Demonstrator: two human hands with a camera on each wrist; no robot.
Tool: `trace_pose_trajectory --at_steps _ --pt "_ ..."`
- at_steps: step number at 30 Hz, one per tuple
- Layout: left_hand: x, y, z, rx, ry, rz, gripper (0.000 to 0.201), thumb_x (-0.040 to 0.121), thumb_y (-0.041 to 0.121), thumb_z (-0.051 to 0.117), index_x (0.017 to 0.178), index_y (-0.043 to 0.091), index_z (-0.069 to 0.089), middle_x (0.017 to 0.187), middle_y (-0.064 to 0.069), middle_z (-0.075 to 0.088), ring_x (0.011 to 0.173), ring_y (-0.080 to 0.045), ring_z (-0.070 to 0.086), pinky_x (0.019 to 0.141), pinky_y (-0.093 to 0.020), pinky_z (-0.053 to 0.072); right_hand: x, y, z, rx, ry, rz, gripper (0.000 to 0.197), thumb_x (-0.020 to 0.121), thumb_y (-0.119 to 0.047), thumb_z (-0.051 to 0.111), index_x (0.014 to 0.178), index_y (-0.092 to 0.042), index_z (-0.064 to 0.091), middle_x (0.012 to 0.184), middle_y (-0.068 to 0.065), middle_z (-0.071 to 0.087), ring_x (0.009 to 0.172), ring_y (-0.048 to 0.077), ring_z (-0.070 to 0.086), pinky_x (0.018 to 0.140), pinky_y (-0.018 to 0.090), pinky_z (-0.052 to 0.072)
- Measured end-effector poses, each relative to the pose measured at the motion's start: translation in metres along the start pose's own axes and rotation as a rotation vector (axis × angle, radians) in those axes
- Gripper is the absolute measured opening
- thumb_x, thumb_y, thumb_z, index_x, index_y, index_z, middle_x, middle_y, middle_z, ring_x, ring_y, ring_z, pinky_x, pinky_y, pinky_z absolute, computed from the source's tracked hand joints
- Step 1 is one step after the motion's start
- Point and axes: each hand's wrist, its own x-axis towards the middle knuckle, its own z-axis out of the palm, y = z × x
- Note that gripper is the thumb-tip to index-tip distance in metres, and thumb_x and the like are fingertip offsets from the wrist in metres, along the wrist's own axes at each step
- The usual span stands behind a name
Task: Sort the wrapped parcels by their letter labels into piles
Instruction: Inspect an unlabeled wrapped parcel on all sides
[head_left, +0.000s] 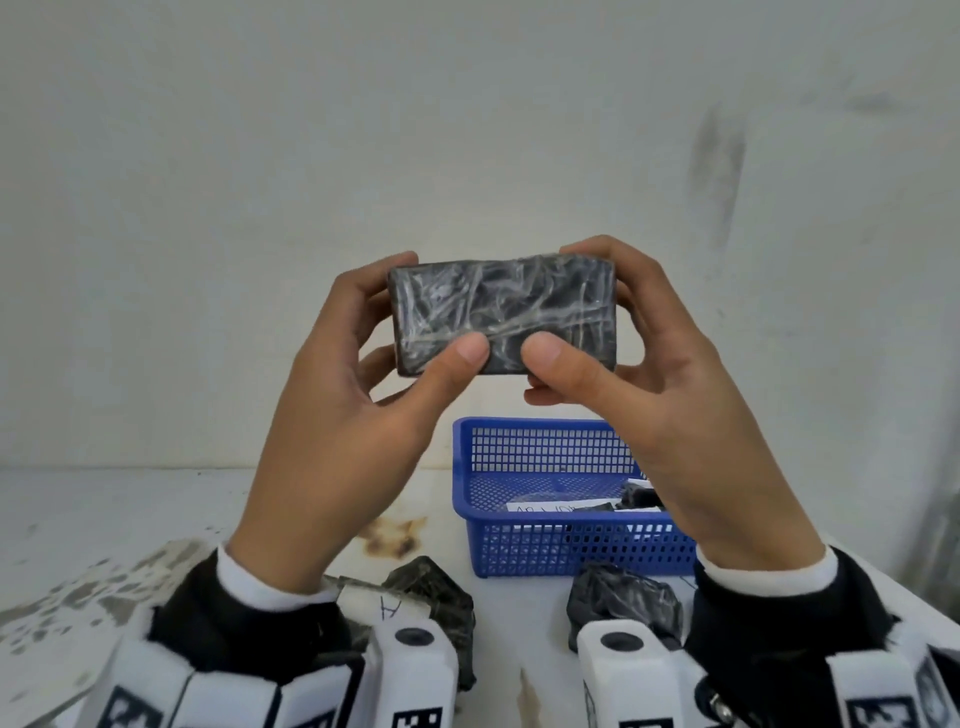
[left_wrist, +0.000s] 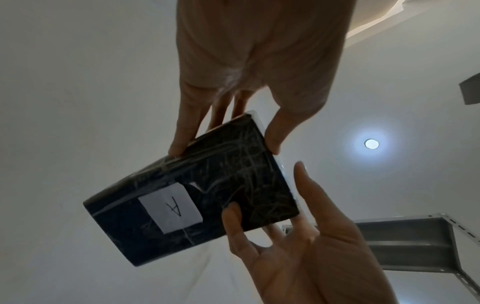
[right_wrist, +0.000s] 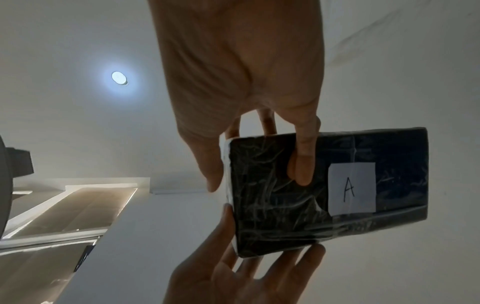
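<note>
Both hands grip one dark parcel up in air, long side lying 9 to 3. Left hand pinches 9 end, right hand pinches 3 end. White label says A, faces away. Other A parcel lies at 7, nearer left hand. Blue basket at 6.

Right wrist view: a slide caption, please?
Both hands hold a black plastic-wrapped parcel aloft, its white label reading A.

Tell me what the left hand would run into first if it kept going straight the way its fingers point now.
Probably only the wall. The left hand pinches the black wrapped parcel up in front of the head camera, fingers pointing up and forward. Nothing else shows in that line, though the wall's distance is unclear.
</note>
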Motion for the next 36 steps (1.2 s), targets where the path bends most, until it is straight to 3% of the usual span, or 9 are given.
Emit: trace_pose_trajectory --at_steps 3,8,13,18,23,28,31,34,36 --pt "-0.0014 0.0004 0.0036 -0.012 0.019 -0.013 0.062 0.069 0.048 0.071 0.125 0.031 0.051 0.122 0.012 0.063 0.115 -0.020 0.063 0.096 -0.047 0.051 0.0000 0.0010 0.0011 -0.020 0.004 -0.014 0.052 0.078 -0.031 0.075 0.125 -0.028 0.055 0.126 -0.001 0.060 0.102 0.020 0.072 0.086 0.048 0.060" --pt "-0.0017 0.0016 0.0048 -0.024 0.052 0.006 0.064 0.067 0.047 0.073 0.124 0.027 0.053 0.122 0.007 0.064 0.112 -0.023 0.065 0.095 -0.047 0.052 0.0000 0.0017 0.0016 -0.011 0.008 -0.031 0.045 0.081 -0.032 0.075 0.121 -0.030 0.056 0.124 -0.002 0.061 0.100 0.022 0.072 0.085 0.050 0.060" --pt "-0.0003 0.0015 0.0046 -0.045 0.087 -0.007 0.061 0.066 0.046 0.074 0.121 0.026 0.056 0.119 0.007 0.065 0.114 -0.024 0.064 0.096 -0.048 0.051 0.0006 0.0039 0.0026 0.017 -0.005 -0.032 0.038 0.083 -0.033 0.071 0.119 -0.030 0.056 0.119 -0.005 0.062 0.096 0.024 0.073 0.081 0.040 0.061" --pt "-0.0012 0.0029 0.0070 -0.038 0.105 -0.022 0.058 0.063 0.047 0.075 0.116 0.030 0.057 0.116 0.009 0.065 0.107 -0.021 0.068 0.095 -0.047 0.052 0.0014 0.0048 0.0024 0.018 -0.001 -0.035 0.034 0.084 -0.033 0.073 0.115 -0.030 0.058 0.121 0.001 0.061 0.092 0.024 0.073 0.080 0.038 0.060" --pt "-0.0017 0.0042 0.0081 -0.030 0.138 -0.016 0.053 0.062 0.050 0.075 0.108 0.029 0.059 0.115 0.008 0.067 0.108 -0.024 0.067 0.095 -0.051 0.051 0.0016 0.0068 0.0029 -0.015 0.007 -0.042 0.035 0.078 -0.040 0.076 0.108 -0.038 0.059 0.124 0.007 0.059 0.095 0.028 0.073 0.086 0.051 0.059" --pt "-0.0022 0.0050 0.0095 -0.043 0.174 -0.005 0.049 0.064 0.052 0.074 0.105 0.028 0.061 0.112 0.005 0.068 0.109 -0.027 0.066 0.094 -0.052 0.051 0.0021 0.0080 0.0060 0.027 0.010 -0.051 0.025 0.081 -0.041 0.072 0.102 -0.040 0.059 0.125 0.015 0.058 0.096 0.032 0.072 0.084 0.054 0.059" --pt "-0.0025 0.0062 0.0096 -0.044 0.194 -0.020 0.048 0.064 0.054 0.072 0.102 0.028 0.061 0.110 0.007 0.068 0.104 -0.024 0.068 0.092 -0.051 0.053 0.0018 0.0080 0.0074 0.026 0.004 -0.062 0.012 0.090 -0.037 0.064 0.101 -0.038 0.060 0.121 0.016 0.056 0.090 0.020 0.070 0.078 0.041 0.061" --pt "-0.0019 0.0069 0.0096 -0.051 0.223 -0.056 0.049 0.063 0.056 0.072 0.098 0.023 0.062 0.104 0.009 0.070 0.091 -0.014 0.071 0.085 -0.049 0.057 0.0007 0.0063 0.0080 -0.008 -0.005 -0.061 0.008 0.092 -0.035 0.063 0.100 -0.035 0.061 0.118 0.013 0.057 0.088 0.018 0.068 0.075 0.034 0.060" --pt "-0.0011 0.0053 0.0102 -0.129 0.256 -0.116 0.047 0.069 0.057 0.070 0.094 0.018 0.061 0.093 0.010 0.069 0.084 -0.009 0.069 0.081 -0.050 0.058 -0.0006 0.0026 0.0092 -0.050 0.006 -0.083 0.014 0.092 -0.040 0.061 0.100 -0.029 0.061 0.112 0.008 0.057 0.084 0.005 0.063 0.074 0.018 0.054"
